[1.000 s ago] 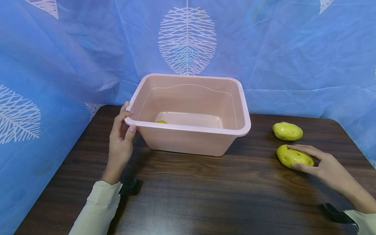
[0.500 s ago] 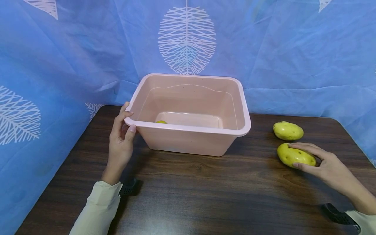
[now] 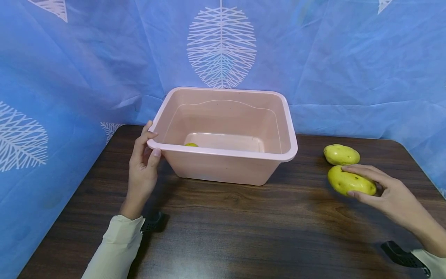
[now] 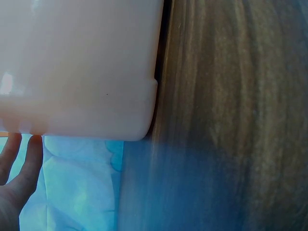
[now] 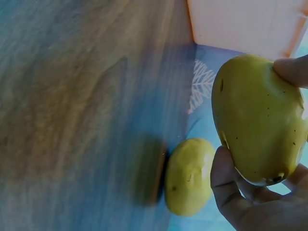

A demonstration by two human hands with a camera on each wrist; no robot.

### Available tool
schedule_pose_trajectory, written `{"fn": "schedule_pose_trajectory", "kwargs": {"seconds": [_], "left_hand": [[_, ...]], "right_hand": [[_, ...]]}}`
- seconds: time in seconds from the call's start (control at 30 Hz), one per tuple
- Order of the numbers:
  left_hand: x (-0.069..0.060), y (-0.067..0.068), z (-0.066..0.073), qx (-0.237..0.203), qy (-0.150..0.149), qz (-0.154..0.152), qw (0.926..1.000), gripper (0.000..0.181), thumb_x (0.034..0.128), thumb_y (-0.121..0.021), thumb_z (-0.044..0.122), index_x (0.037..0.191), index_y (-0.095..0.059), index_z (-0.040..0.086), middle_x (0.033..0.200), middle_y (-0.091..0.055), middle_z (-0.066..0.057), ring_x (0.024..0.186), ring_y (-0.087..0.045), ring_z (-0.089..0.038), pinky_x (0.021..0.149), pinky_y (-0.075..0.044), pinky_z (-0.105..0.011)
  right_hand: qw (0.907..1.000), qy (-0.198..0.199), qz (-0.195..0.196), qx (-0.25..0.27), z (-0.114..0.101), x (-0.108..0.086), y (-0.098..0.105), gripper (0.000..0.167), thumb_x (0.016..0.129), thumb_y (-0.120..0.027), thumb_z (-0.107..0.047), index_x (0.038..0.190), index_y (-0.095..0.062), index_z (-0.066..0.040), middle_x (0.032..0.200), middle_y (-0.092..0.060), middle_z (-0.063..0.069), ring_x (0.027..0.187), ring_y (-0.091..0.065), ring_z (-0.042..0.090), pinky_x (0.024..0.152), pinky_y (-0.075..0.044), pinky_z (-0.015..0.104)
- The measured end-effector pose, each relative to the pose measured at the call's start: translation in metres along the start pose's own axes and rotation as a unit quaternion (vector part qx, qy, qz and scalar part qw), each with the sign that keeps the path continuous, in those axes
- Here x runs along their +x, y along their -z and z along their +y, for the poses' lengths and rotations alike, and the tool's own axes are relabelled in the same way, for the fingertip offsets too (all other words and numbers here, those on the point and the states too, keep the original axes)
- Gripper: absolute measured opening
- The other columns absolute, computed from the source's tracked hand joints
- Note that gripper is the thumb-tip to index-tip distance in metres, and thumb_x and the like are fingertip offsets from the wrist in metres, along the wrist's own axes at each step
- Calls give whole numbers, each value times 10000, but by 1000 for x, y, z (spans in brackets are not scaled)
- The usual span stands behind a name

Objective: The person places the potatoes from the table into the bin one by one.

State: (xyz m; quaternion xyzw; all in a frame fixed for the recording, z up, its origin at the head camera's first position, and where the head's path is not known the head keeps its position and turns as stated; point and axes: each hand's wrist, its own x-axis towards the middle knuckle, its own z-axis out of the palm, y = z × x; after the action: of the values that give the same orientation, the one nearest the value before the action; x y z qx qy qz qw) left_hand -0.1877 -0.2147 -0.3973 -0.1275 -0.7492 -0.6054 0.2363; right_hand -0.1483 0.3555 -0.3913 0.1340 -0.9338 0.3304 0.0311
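Observation:
A pink rectangular tub (image 3: 223, 168) stands at the middle back of the table. At its front left corner my left hand (image 3: 142, 174) grips the rim, thumb on the near side; in the left wrist view two fingers of the left hand (image 4: 21, 178) touch the tub (image 4: 82, 67). My right hand (image 3: 393, 197) holds a yellow-green potato-shaped item (image 3: 350, 181) between thumb and fingers. In the right wrist view that item (image 5: 260, 120) is off the table, gripped by the right hand (image 5: 269, 207). A second such item (image 3: 341, 154) lies just behind it.
Inside the tub, a bit of something yellow-green (image 3: 191, 144) shows over the near rim. The dark wooden table (image 3: 244, 232) meets a blue cloth (image 3: 331, 58) with white leaf prints at the back and left. A black band (image 3: 404, 255) is on the right wrist.
My right hand has lifted the held item slightly and moved it a little away from me, nearer the second one. The left hand and the tub stay as they were.

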Motion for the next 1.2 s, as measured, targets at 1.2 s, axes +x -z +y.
{"fn": "schedule_pose_trajectory", "kwargs": {"seconds": [1.2], "left_hand": [[0, 0, -1, -191, 35, -16, 9998, 395, 1062, -535, 43, 1454, -486, 39, 1721, -294, 82, 1579, -317, -316, 1152, -405, -542]], "right_hand": [[9975, 487, 456, 231, -60, 3, 9, 657, 835, -806, 84, 1434, -637, -125, 1466, -519, -139, 1276, -421, 9, 792, -397, -6]]}}
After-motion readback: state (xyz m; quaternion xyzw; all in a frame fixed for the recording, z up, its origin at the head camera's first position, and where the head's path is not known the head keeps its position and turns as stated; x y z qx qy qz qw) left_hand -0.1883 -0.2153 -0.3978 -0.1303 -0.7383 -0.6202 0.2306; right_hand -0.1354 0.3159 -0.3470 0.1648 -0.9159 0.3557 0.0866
